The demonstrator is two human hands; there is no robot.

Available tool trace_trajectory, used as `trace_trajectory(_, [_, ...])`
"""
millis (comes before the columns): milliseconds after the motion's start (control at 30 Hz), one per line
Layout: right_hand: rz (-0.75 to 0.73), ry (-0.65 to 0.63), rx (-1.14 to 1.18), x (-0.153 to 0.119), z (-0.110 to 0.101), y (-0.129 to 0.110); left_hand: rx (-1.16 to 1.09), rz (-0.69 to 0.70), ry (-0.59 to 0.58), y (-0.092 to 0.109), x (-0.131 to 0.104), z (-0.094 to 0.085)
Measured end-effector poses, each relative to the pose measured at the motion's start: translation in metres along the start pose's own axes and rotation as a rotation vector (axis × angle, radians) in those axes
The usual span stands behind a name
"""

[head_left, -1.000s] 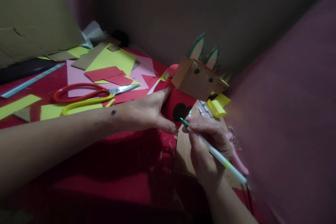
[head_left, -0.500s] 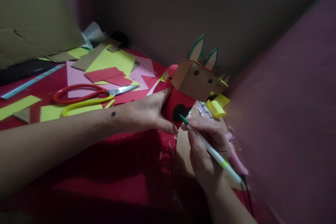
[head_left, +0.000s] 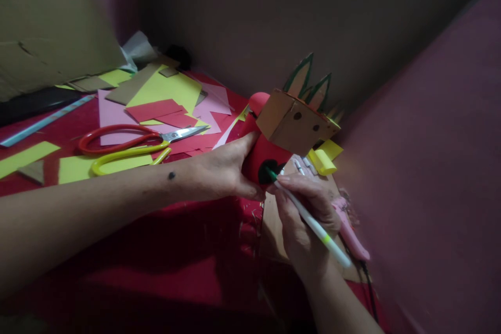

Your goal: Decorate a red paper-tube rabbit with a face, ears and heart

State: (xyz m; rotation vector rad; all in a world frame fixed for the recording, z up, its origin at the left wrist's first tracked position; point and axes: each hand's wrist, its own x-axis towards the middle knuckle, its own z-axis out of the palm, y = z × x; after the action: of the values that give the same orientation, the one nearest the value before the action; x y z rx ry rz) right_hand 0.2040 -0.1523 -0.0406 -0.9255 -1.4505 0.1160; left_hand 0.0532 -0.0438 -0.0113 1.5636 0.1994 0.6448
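Observation:
My left hand [head_left: 230, 169] is closed around the side of a red paper figure [head_left: 258, 148], thumb below and fingers behind it. The figure has a box-shaped cardboard head [head_left: 287, 120] with small dark dots and green-edged pointed pieces on top. A black round patch [head_left: 270, 172] marks its red body. Between the fingertips of my right hand [head_left: 307, 214] is a white felt-tip pen [head_left: 313, 222], its green tip over the black patch and seemingly touching it. The fingers of my left hand behind the body are hidden.
Scissors [head_left: 129, 148] with red and yellow handles lie among yellow, pink and red paper scraps [head_left: 160, 109] on the red cloth. A pink glue gun [head_left: 352, 232] with a cord rests on a wooden board [head_left: 274, 235] at the right. Walls rise behind and to the right.
The figure has tilted slightly, its head shifting a little right. My right hand and the pen have moved slightly left, with the tip now farther into the black patch.

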Motion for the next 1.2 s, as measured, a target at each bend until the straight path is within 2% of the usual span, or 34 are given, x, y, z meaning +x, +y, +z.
trace_trajectory(233, [-0.010, -0.033, -0.022, 0.004, 0.000, -0.004, 0.023, -0.037, 0.016, 0.004, -0.003, 0.001])
trace_trajectory(500, [0.048, 0.072, -0.001, -0.003, 0.002, 0.000, -0.020, -0.038, 0.022, 0.006, -0.003, 0.002])
trace_trajectory(733, [0.038, 0.020, 0.046, 0.002, 0.000, -0.004, -0.031, -0.032, 0.030, 0.005, -0.004, 0.000])
trace_trajectory(867, [0.090, 0.073, 0.093, -0.001, -0.003, -0.003, -0.083, -0.041, 0.052, 0.005, -0.004, -0.003])
trace_trajectory(1200, [0.067, 0.084, 0.112, 0.002, 0.000, -0.002, -0.178, -0.075, 0.002, 0.000, -0.001, -0.011])
